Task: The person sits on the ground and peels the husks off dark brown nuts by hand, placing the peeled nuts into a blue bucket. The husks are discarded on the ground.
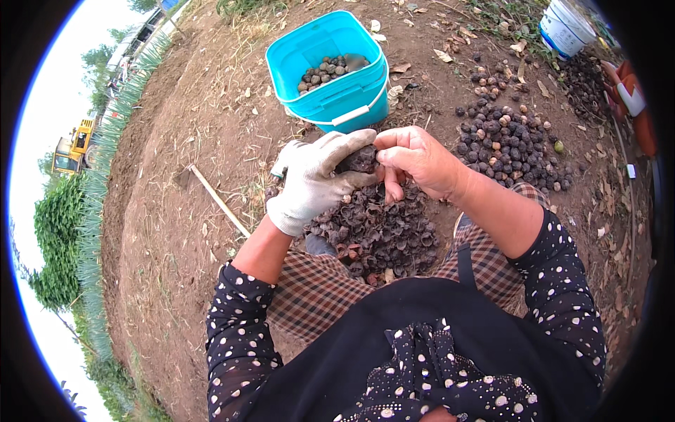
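Observation:
In my gloved left hand (pixel 309 184) is a dark, blackened walnut (pixel 360 160), its husk rough and wrinkled, gripped between thumb and fingers. My bare right hand (pixel 425 165) meets it from the right, thumb and forefinger pinched on the walnut's edge. Below both hands, between my legs, lies a heap of dark, broken walnut husks (pixel 387 228). A turquoise bucket (pixel 373 111) with a white handle grip stands just beyond my hands. Brownish walnuts (pixel 325 72) cover part of its bottom.
To the right, a pile of dark walnuts (pixel 503 151) lies on the bare soil. A white pail (pixel 564 29) stands at the far right, near red-orange objects (pixel 633 105). A wooden-handled tool (pixel 219 202) rests on the left. Farther off are green plants and a yellow machine (pixel 72 148).

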